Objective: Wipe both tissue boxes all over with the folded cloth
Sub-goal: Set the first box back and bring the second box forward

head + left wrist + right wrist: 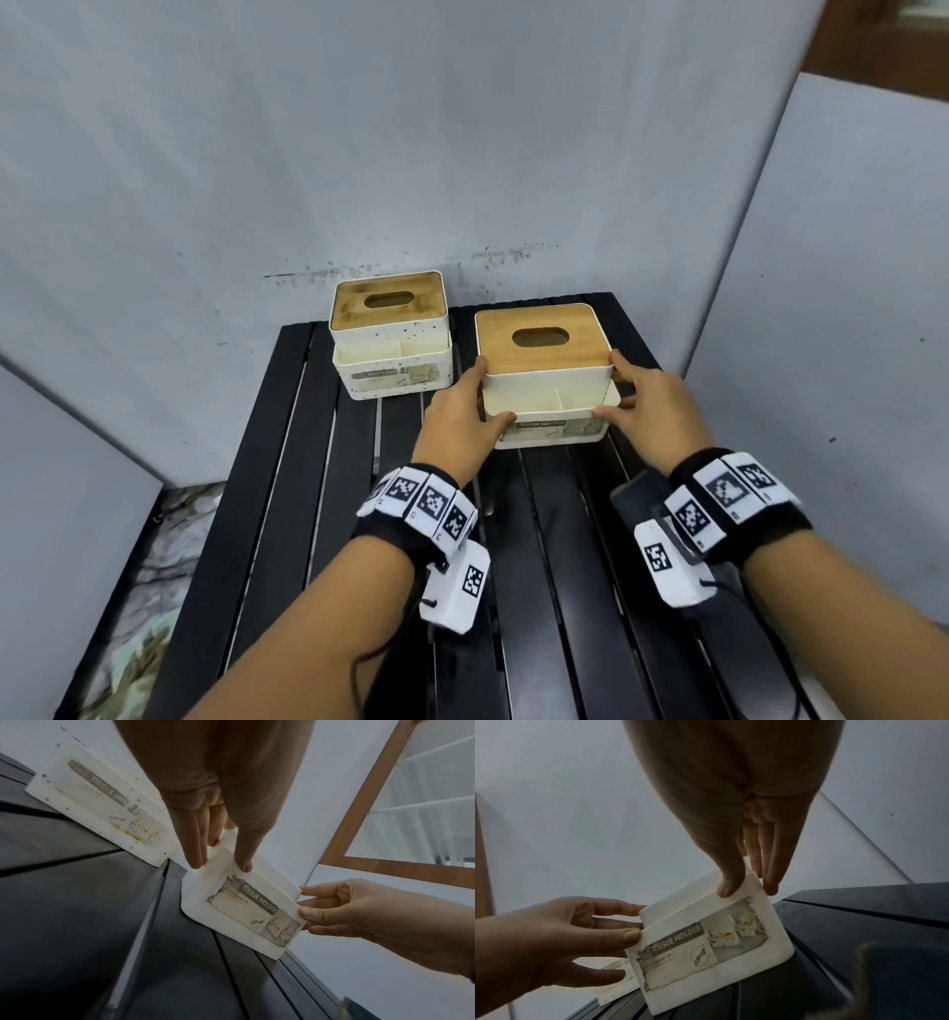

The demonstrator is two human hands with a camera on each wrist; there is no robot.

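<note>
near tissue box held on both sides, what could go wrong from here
1. Both hands, left hand and right hand, hold the near tissue box only at its ends with thumb and fingertips; if lifted, it may slip or its wooden lid may shift.
2. The speckled far tissue box sits close by on the black slatted table, so a sideways swing could knock it.
3. No cloth is visible, so wiping cannot start yet.

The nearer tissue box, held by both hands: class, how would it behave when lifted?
Probably stiff: the nearer tissue box keeps straight walls between left hand and right hand. Its wooden lid might shift if loose. Smooth sides may be slippery.
</note>
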